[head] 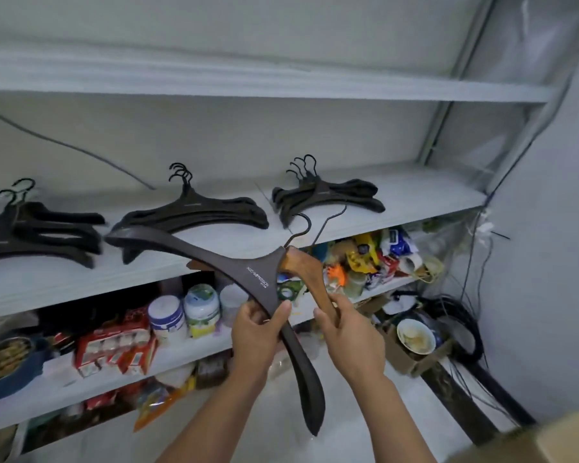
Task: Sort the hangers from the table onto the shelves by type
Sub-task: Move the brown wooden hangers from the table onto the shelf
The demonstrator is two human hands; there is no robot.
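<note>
Gripping one arm of a dark brown hanger [248,279] at frame centre, your left hand [256,329] curls its fingers round it; your right hand [348,332] wraps its fingers round a lighter wooden hanger [303,267] just behind. Three piles of black hangers [194,212] lie on the shelf [415,195] above.

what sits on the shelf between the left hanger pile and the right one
A third pile of dark hangers, shown in the head view.
</note>
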